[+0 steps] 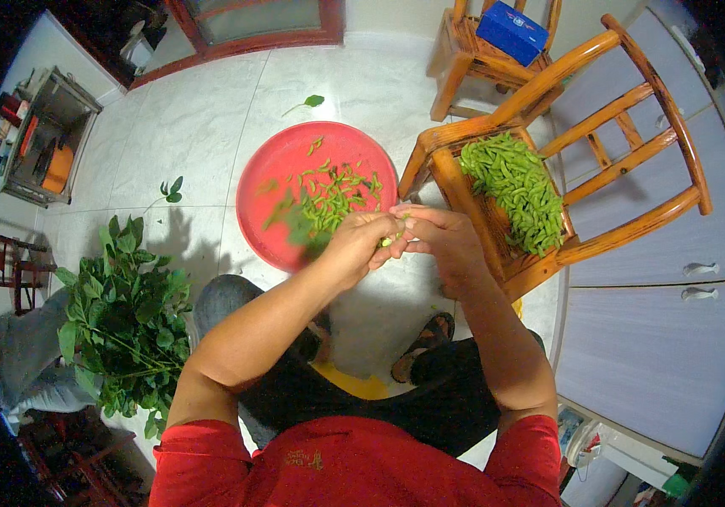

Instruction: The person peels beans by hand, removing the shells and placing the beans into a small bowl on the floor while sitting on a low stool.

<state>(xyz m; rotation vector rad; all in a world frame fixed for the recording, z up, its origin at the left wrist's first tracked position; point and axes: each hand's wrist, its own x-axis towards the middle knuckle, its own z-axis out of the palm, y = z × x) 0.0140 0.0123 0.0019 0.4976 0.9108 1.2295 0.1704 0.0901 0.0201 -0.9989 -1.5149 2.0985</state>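
My left hand and my right hand meet over the right rim of a red round plastic basin. Fingers of both hands close on a small green bean pod, mostly hidden by them. A blurred leafy sprig hangs beside my left hand over the basin; whether that hand holds it I cannot tell. Loose green bean pods and a few dark bits lie in the basin. To the right, a heap of green pods covers much of a wooden chair's seat.
The wooden chair stands close by my right hand. Behind it, another chair bears a blue box. Leafy cut bean plants are piled at my left. Stray leaves lie on the tiles. Grey cabinets line the right.
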